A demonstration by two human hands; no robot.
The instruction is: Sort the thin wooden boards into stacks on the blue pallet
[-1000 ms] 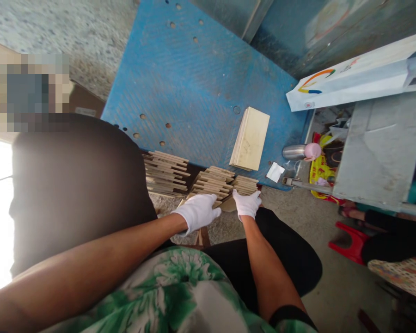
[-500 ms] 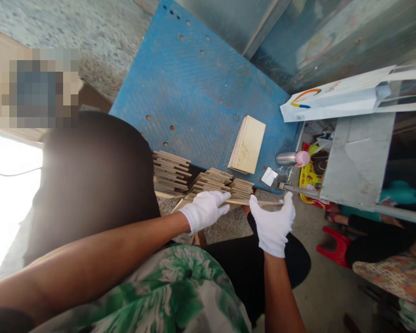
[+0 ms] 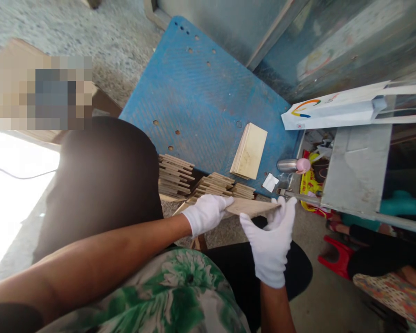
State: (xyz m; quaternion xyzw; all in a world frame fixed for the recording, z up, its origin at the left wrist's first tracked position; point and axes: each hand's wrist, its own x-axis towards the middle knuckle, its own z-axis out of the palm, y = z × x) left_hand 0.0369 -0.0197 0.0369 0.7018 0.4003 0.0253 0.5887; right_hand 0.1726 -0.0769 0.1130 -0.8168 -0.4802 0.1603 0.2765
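Note:
Both my hands wear white gloves. My left hand (image 3: 208, 213) grips the near end of a thin wooden board (image 3: 251, 206), with its fingers lying over the top. My right hand (image 3: 271, 236) holds the board's far right end, thumb and fingers spread around the edge. The board is lifted just above fanned stacks of similar wooden boards (image 3: 213, 185) at the near edge of a blue metal table (image 3: 201, 101). A neat stack of pale boards (image 3: 250, 151) lies further back on the table.
A dark rounded object (image 3: 100, 185) fills the left. A steel flask with a pink lid (image 3: 294, 165), a white paper bag (image 3: 336, 108) on a grey bench (image 3: 357, 166) and a red stool (image 3: 334, 261) are at the right. Another person sits at the far right.
My right hand moved right and down from the stacks and took the end of one board; the board now rests lifted between both hands. The camera tilted slightly.

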